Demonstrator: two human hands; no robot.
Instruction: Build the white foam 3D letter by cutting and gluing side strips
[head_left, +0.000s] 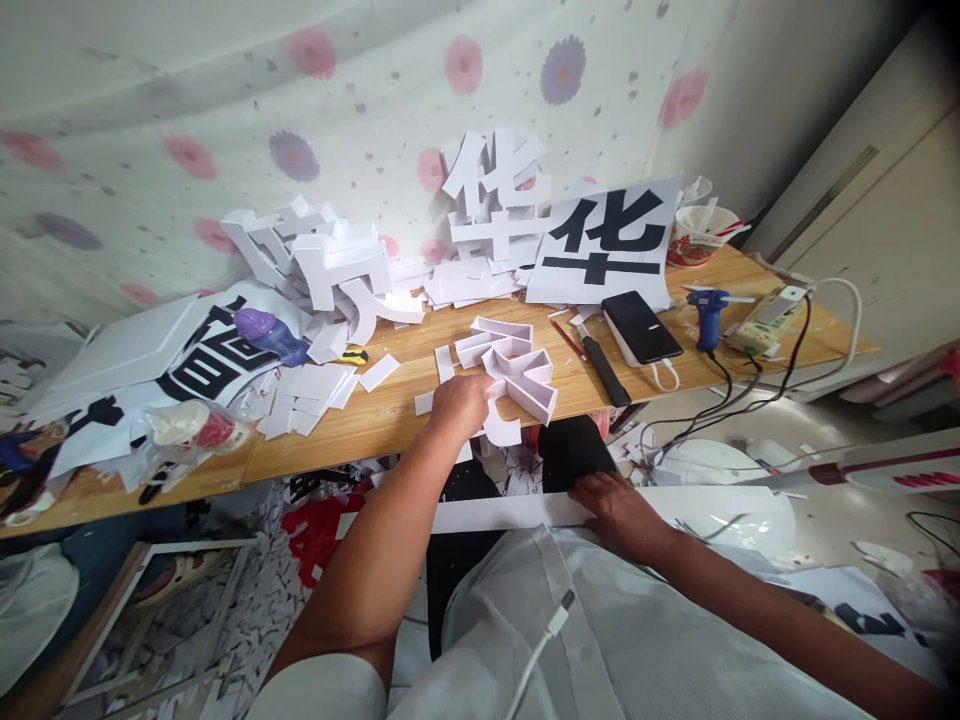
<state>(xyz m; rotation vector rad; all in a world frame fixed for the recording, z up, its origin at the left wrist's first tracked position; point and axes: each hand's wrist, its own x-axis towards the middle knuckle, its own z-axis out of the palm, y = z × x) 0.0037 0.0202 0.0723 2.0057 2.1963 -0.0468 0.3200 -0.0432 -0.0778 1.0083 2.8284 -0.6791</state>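
Note:
My left hand (463, 405) is closed on the near left edge of a white foam-board character (517, 365), built with raised side walls, at the table's front edge. Its fingertips are partly hidden. Across my lap lies a long white strip (510, 512), and my right hand (619, 512) grips it with fingers curled over its edge. Small white offcuts (444, 362) lie beside the character. To its right are a black-handled knife (600, 360) and a thin dark red stick (570, 340).
Finished white characters (495, 195) stand against the patterned curtain, near a printed character sheet (607, 240). A black phone (643, 325), blue glue gun (709, 315), power strip (772, 315) and noodle cup (699, 235) stand right. Cables (739, 400) hang off the edge; scraps (217, 610) litter the floor.

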